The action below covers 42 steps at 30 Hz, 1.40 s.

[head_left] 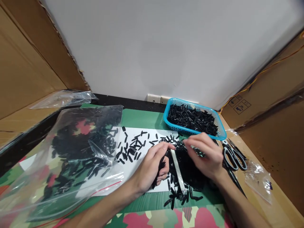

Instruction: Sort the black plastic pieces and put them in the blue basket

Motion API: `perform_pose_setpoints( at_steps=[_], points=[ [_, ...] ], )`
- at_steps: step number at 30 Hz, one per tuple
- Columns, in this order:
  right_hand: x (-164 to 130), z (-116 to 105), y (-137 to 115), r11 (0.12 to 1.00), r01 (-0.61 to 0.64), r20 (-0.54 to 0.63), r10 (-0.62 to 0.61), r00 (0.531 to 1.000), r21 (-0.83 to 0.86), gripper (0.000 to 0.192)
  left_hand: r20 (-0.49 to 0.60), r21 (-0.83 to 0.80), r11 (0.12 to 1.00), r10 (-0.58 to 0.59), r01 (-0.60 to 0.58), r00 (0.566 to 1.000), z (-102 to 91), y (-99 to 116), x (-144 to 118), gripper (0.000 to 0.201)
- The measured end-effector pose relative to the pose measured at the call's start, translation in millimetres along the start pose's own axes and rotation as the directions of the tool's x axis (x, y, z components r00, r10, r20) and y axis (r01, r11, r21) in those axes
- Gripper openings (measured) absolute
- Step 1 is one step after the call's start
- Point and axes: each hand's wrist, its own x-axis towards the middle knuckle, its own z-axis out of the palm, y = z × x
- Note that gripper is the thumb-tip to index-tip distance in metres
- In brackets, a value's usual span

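Big clear bag [71,158] at left, lying open on green mat [142,118], full of black pieces, some spilled at its mouth. White sheet [133,171] under centre work area, partly covered by bag edge. Blue basket [171,104] at back right, heaped with black pieces, just behind hands. Cardboard walls both sides, white wall behind. Black scissors [234,156] right of basket, flat on cardboard, jaws toward the person, just beside right wrist. Small clear bag [258,177] further right, well apart from hands. Left hand [153,166] on sheet, fingers curled, clenched round a bundle of black pieces [158,172], thumb on top. Right hand [204,155] over dark pile [190,171], fingertips pinched together near left thumb; what sits in the pinch too small to tell. White strip [178,171] lying between the hands, running from near the fingertips toward the near sheet edge, across the pile. Loose pieces [133,148] scattered on sheet left of hands, more at front edge.
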Motion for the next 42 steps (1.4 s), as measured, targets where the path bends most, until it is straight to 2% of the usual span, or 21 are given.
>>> perform_pose_setpoints(
  at_steps=[3, 7, 11, 17, 21, 25, 32, 38, 42],
  points=[
    [-2.4, 17.5, -19.7, 0.982, 0.028, 0.139, -0.055, 0.989, 0.187, 0.029, 0.023, -0.024, 0.999, -0.041, 0.041, 0.999, 1.4, -1.2, -0.4, 0.047],
    [-6.9, 26.5, -19.7, 0.956, -0.006, 0.224, -0.063, 0.973, 0.293, 0.022, 0.086, -0.008, 0.999, -0.047, 0.048, 0.995, 1.9, -2.9, -1.3, 0.054],
    [-7.4, 24.7, -15.8, 0.907, -0.137, 0.292, 0.017, 0.956, 0.398, 0.016, 0.121, 0.007, 0.999, -0.032, 0.032, 0.992, 1.8, -3.7, -2.1, 0.055],
    [-7.3, 23.3, -14.1, 0.811, -0.344, 0.414, 0.14, 0.899, 0.474, 0.01, 0.125, -0.01, 1.0, -0.023, 0.024, 0.992, 1.9, -2.0, -1.7, 0.057],
    [-7.2, 23.8, -14.1, 0.776, -0.389, 0.436, 0.165, 0.885, 0.496, 0.01, 0.118, -0.009, 1.0, -0.019, 0.021, 0.993, 2.1, 0.7, -1.6, 0.056],
    [-5.9, 22.3, -13.3, 0.783, -0.436, 0.437, 0.236, 0.868, 0.444, 0.014, 0.082, 0.004, 1.0, -0.014, 0.014, 0.997, 1.3, 0.6, -0.4, 0.048],
    [-5.3, 17.6, -9.3, 0.786, -0.495, 0.431, 0.326, 0.841, 0.372, 0.014, 0.025, 0.016, 0.997, -0.081, 0.08, 0.996, -1.3, -2.1, 3.6, 0.039],
    [-3.1, 15.8, -8.9, 0.793, -0.507, 0.419, 0.356, 0.835, 0.337, 0.013, 0.129, 0.086, 0.993, -0.089, 0.078, 0.988, 2.1, -0.9, 0.9, 0.041],
    [-2.9, 15.0, -10.4, 0.795, -0.501, 0.418, 0.349, 0.838, 0.341, 0.013, 0.128, 0.058, 0.997, -0.067, 0.06, 0.99, 0.7, -1.7, 1.3, 0.038]
  ],
)
